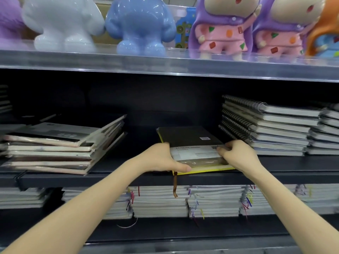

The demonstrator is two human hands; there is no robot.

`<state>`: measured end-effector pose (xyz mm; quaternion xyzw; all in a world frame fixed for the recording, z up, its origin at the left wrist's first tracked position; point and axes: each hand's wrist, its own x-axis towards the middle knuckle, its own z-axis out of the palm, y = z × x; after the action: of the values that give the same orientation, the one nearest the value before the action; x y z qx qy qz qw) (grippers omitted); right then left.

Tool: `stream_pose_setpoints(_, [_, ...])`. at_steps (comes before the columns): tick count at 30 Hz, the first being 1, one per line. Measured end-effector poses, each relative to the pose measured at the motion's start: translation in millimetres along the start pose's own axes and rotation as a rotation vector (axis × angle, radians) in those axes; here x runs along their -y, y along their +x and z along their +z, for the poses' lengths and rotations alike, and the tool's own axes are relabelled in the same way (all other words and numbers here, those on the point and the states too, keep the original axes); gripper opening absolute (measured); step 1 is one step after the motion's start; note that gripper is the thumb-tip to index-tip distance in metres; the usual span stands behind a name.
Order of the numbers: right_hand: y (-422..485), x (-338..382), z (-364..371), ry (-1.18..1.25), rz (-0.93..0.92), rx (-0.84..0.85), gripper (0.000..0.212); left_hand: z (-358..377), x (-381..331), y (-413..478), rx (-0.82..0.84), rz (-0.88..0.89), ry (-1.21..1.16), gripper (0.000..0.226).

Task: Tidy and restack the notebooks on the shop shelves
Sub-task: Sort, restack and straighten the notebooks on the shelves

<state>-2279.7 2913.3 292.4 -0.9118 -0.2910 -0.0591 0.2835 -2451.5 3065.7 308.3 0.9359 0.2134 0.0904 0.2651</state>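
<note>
Notebook [189,137] between left hand [162,158] and right hand [238,154]

Shop aisle, dark tiered shelves [165,177], wrapped notebook stacks [55,149], glossy toy figurines [139,26] ranked above

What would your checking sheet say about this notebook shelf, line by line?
Surface: dark flat middle shelf, notebooks lying on it.
Job's things: dark yellow-edged notebook at the front edge, brown ribbon hanging; wrapped flat pile left; spiral-bound pile right.
Clutter: nothing seen.
Grips: left grip and right grip hold the notebook's near corners.
Cables: nothing seen.
Surroundings: glossy toy figures on the shelf above; more notebook stacks below.
</note>
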Motion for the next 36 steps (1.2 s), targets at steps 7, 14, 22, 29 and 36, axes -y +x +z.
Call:
stream_pose_setpoints(7, [-34.9, 40.6, -7.6, -0.102, -0.246, -0.355, 0.044, -18.0, 0.5, -49.3, -0.085, 0.025, -0.054, 0.085])
stream_pose_setpoints(14, [-97.8, 153.6, 34.3, 0.263, -0.713, -0.277, 0.030, -73.3, 100.0, -145.1, -0.629, 0.048, 0.075, 0.037])
stream_pose_setpoints(22, [-143.0, 316.2, 123.4, 0.184, -1.016, -0.287, 0.024, -176.2, 281.7, -217.7, -0.974, -0.071, 0.527, 0.008])
stream_pose_setpoints(29, [-140.9, 468.4, 197.3, -0.340, -0.964, -0.130, 0.044, -256.3, 413.4, -200.5, -0.623, -0.118, 0.704, 0.048])
stream_pose_setpoints(36, [-117.4, 526.5, 229.9, -0.398, -0.756, 0.209, 0.059, -277.8, 446.9, -186.4, -0.609, 0.220, 0.703, 0.047])
